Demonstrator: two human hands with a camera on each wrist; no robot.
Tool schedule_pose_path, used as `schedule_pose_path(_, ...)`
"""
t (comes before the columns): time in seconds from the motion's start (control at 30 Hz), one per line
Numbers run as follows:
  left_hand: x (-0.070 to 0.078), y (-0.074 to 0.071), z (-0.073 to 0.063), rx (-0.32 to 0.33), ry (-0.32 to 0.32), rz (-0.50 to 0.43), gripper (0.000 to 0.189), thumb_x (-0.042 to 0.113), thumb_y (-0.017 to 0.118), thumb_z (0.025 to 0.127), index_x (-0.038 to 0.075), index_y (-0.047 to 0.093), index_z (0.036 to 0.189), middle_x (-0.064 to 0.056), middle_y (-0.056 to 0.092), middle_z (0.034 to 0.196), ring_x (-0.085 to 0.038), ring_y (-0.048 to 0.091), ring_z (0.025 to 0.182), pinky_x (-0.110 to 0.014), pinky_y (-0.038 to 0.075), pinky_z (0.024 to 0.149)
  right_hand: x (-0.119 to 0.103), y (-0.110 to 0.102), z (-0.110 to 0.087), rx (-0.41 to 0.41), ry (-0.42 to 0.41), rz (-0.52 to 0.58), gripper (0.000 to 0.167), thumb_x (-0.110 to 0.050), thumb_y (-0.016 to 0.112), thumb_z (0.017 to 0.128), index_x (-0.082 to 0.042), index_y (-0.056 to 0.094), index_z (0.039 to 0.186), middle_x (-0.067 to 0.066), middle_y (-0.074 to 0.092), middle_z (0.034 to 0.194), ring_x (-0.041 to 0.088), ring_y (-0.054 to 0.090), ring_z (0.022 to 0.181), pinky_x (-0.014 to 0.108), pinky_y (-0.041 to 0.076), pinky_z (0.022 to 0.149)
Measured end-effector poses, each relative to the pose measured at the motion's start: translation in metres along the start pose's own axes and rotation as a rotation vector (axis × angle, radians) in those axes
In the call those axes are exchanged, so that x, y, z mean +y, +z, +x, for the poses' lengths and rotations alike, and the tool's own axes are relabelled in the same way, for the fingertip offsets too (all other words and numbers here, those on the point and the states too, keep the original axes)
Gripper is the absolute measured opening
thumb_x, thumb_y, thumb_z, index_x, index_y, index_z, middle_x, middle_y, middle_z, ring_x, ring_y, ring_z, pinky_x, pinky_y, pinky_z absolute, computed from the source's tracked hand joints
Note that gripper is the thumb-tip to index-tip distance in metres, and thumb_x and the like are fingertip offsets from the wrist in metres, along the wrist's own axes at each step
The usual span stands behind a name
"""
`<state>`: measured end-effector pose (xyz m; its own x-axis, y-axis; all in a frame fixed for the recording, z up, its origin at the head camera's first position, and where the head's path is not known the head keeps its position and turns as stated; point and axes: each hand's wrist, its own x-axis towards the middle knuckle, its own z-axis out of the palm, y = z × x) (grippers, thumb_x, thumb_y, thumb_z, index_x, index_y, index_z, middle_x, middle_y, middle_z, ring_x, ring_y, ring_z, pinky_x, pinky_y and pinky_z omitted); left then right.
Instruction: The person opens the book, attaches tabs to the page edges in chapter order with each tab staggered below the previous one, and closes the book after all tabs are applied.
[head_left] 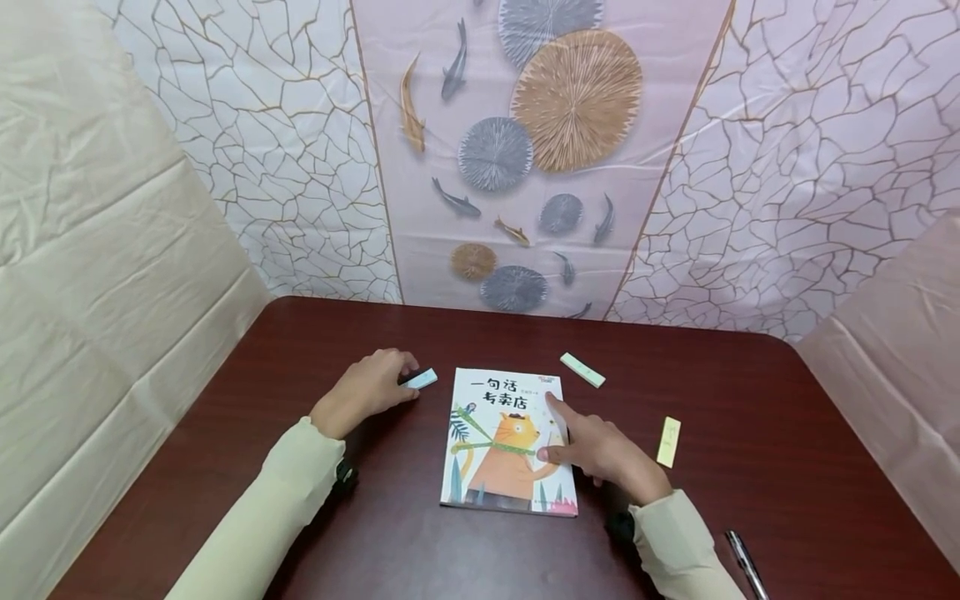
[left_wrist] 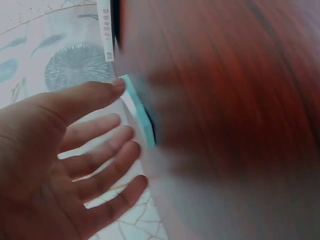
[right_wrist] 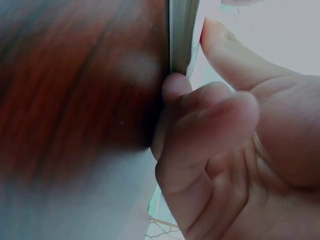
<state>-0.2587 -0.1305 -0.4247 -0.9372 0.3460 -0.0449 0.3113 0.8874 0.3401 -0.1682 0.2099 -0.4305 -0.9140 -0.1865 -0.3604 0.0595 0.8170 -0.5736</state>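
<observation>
One picture book (head_left: 506,471) lies flat mid-surface (head_left: 382,533), likely light, slightly bendy and smooth, best taken by a long edge. The right hand (head_left: 603,450) grips its right edge, thumb on the cover, though how far the fingers reach underneath is hard to tell. The left hand (head_left: 371,383), loosely spread, hovers about a small blue pad (head_left: 423,379). Beyond sit a green pad (head_left: 582,370), a yellow pad (head_left: 669,442) and a pen (head_left: 746,564).

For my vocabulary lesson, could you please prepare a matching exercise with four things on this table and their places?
1. book
2. pen
3. pale blue strip
4. pale green strip

A. near the book's far right corner
B. beside the left hand
C. lower right in the head view
D. touched by the right hand

Pairs: 1-D; 2-C; 3-B; 4-A
</observation>
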Motion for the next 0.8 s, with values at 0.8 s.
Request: schedule_pose_path(0.8,-0.012,0.008,0.004,0.042,-0.086,-0.094,0.014,0.017,0.077,0.094,0.006,0.073,0.101,-0.002,0.065,0.079,-0.019,0.059,0.064,-0.035,0.050,0.061,-0.001,0.001,0.001,0.003,0.013,-0.011,0.093,-0.029,0.079,0.097,-0.026,0.023,0.170,0.010,0.058,0.077,0.018,0.044,0.043,0.033,0.046,0.046)
